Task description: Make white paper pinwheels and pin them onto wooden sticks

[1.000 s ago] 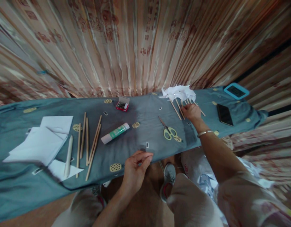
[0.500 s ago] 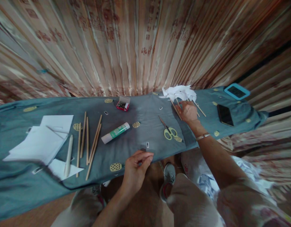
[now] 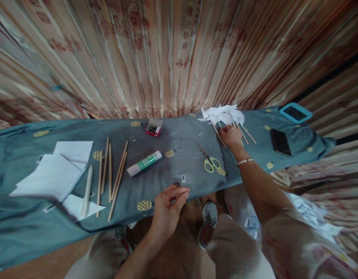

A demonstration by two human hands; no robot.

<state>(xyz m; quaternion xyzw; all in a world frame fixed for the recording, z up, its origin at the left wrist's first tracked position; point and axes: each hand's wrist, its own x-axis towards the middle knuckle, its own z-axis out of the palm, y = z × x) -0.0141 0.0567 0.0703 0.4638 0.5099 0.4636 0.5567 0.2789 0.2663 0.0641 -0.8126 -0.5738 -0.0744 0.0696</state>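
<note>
Several white paper pinwheels (image 3: 222,114) lie bunched at the back right of the cloth, their wooden sticks pointing toward me. My right hand (image 3: 231,136) is among these sticks, its fingers closed on one that is mostly hidden under it. My left hand (image 3: 168,205) hovers at the table's front edge, thumb and fingertips drawn together, with nothing visible between them. Scissors (image 3: 208,158) with yellow-green handles lie between my hands. To the left are a glue stick (image 3: 144,163) and an open red box (image 3: 153,128) of small metal pieces.
Loose wooden sticks (image 3: 110,172) lie left of the glue stick, beside a pale pen-like rod (image 3: 87,190) and white paper sheets (image 3: 51,176). A black phone (image 3: 280,142) and a blue-framed device (image 3: 296,112) lie far right. A pleated curtain (image 3: 155,58) hangs behind the table.
My right hand's fingers have drawn closer together around the pinwheel stick. The whole view has shifted slightly. My left hand stays in much the same place.
</note>
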